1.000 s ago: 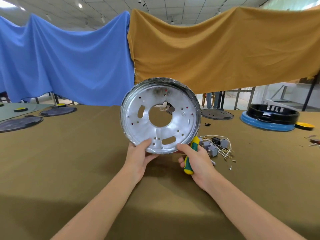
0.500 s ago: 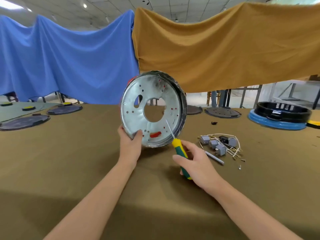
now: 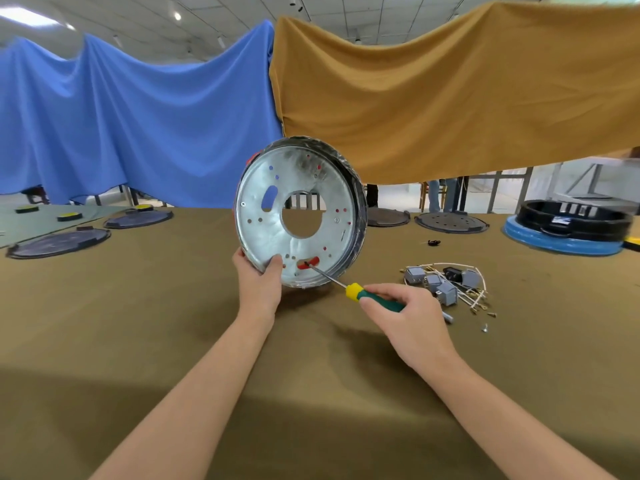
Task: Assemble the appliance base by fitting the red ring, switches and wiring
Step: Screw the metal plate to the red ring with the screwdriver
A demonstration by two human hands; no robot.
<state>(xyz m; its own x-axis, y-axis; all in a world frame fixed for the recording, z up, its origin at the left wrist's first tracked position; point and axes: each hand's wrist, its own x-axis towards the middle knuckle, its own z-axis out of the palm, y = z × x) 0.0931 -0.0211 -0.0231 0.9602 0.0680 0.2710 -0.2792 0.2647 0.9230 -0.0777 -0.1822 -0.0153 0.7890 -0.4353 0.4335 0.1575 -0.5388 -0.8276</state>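
The left hand (image 3: 258, 287) gripped the round silver metal appliance base (image 3: 298, 216) upright on edge at the table's centre, exposing its underside. The right hand (image 3: 407, 320) held the green-and-yellow-handled screwdriver (image 3: 367, 294), tip in the slot showing the red ring (image 3: 308, 264), probably aligning it.

Red ring (image 3: 309, 264) glimpsed only through the slots and small holes of the metal base (image 3: 298, 216), the rest hidden behind it. Screwdriver (image 3: 363, 293) handle end buried in the right hand (image 3: 410, 322). Switches and wiring (image 3: 446, 284) tangled, connections too small to tell.
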